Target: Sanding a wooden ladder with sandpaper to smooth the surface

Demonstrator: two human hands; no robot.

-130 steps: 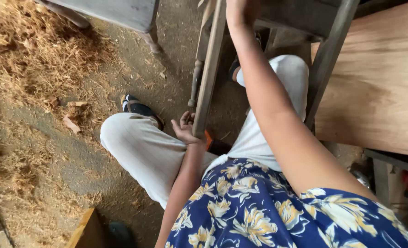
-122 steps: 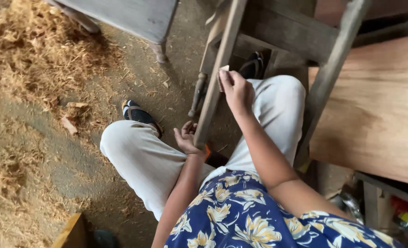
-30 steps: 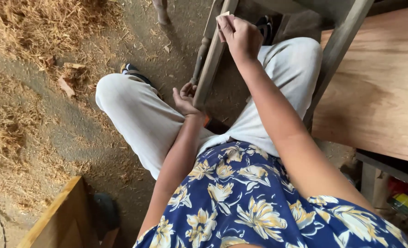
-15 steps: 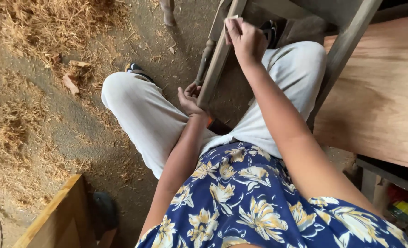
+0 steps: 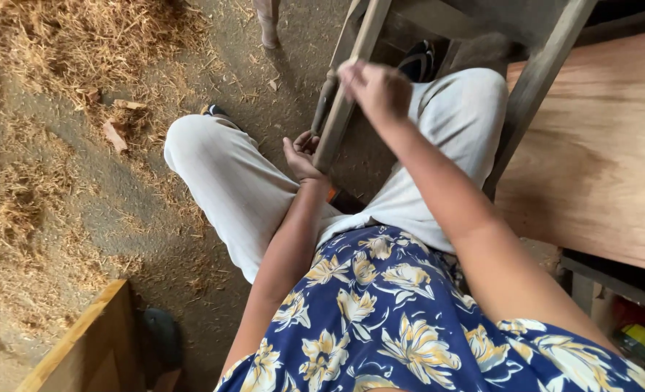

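I sit with my knees apart, a grey wooden chair frame between them. My left hand (image 5: 302, 154) grips the lower end of one slanted chair leg (image 5: 341, 116). My right hand (image 5: 375, 88) is blurred with motion and pressed against the same leg higher up, fingers closed; earlier frames show a small piece of sandpaper in it, hidden now. A second leg (image 5: 537, 80) of the frame slants down on the right, beside my right knee.
Wood shavings (image 5: 61, 43) cover the dirt floor on the left. A plywood sheet (image 5: 606, 145) lies at the right. A yellow wooden box corner (image 5: 83, 341) sits at the lower left. A turned spindle (image 5: 325, 94) hangs behind the leg.
My right hand slid down the chair leg from near its top edge. Across the earlier frames it moved up and down along the leg. The left hand kept its hold.
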